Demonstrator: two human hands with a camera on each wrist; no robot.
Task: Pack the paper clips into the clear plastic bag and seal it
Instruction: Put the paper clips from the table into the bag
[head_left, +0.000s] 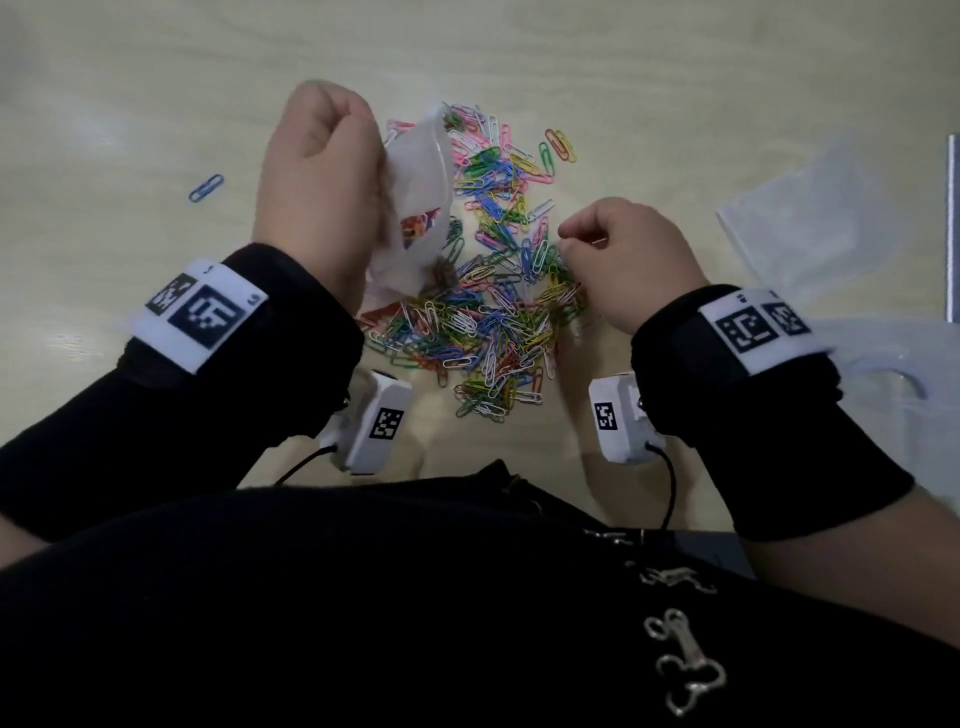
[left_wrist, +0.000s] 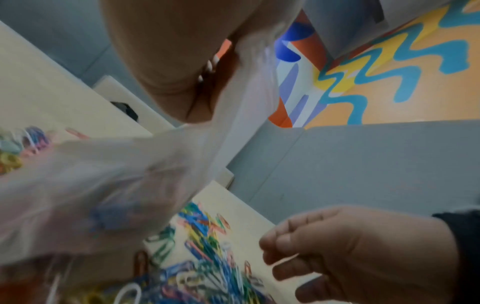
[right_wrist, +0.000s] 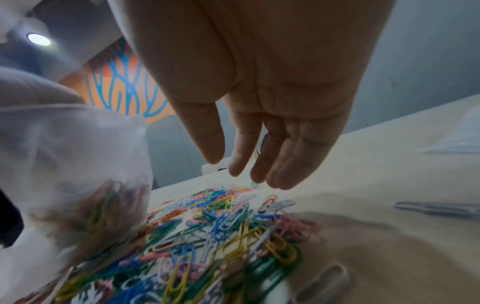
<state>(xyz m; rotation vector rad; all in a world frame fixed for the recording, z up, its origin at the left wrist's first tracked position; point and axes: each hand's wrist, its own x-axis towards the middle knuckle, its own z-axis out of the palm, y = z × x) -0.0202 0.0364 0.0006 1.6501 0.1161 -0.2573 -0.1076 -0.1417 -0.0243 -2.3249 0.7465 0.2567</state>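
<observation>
The head view looks steeply down from above the torso onto the table (head_left: 156, 78), taking in both wrists and the whole clip pile (head_left: 493, 291). The left wrist view looks up from low beside the bag (left_wrist: 91, 195), very close, toward a painted wall (left_wrist: 389, 72). The right wrist view looks along the palm, close above the pile (right_wrist: 207, 246). All three share pile and bag.
</observation>
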